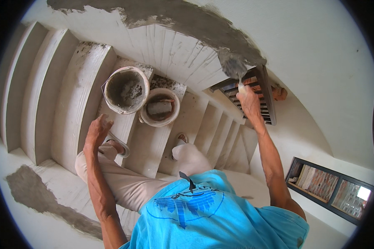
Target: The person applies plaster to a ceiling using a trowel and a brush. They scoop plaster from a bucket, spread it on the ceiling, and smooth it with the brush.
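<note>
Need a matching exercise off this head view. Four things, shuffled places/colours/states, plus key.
Things:
1. trowel
2. larger bucket
3. T-shirt
4. dark two-pane frame

Places, colours, states:
A. bright blue
B. at the picture's lower right
C. held in the right hand
D. on the stairs, with grey mix inside

Pairs: 1-C, 2-D, 3-A, 4-B

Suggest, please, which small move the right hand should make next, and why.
Probably draw the trowel in the right hand lightly along the grey plaster band: its blade appears to be at the band's end, where the lower edge looks ragged.
</note>
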Tool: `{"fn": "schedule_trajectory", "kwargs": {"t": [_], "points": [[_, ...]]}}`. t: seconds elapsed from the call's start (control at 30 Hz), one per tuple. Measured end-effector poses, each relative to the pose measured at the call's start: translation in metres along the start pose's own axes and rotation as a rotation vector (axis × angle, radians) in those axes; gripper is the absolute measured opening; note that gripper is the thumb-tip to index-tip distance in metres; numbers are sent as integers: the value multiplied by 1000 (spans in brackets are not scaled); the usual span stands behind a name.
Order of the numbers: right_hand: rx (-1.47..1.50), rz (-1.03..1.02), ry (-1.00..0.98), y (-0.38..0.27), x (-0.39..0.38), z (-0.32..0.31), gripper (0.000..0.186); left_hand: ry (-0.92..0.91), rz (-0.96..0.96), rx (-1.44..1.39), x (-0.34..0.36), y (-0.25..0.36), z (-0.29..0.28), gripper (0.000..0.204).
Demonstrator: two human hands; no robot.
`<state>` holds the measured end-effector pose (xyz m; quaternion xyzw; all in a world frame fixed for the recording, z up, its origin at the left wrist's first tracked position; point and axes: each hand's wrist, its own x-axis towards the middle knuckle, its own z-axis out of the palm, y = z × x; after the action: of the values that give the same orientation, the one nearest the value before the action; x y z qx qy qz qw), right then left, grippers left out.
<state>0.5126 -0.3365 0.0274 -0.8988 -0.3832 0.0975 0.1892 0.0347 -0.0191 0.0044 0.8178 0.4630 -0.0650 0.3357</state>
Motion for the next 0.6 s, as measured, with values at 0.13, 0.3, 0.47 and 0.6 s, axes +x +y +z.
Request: {"fn": "schedule_trajectory", "kwargs": {"t": [0.13,0.3,0.47,0.6], "points": [[61,3,-15,-20,-11,0,37,-13,-52,-20,-1,-1,-2,47],[92,-90,126,-52,11,-23,31,-67,-79,-43,-1,1,-3,49],[-7,-103,35,-6,3,11,31,-55,-61,-22,2,2,-1,50],[45,-95,84,-33,-2,5,32,12,20,53,2,-14,4,50]]}}
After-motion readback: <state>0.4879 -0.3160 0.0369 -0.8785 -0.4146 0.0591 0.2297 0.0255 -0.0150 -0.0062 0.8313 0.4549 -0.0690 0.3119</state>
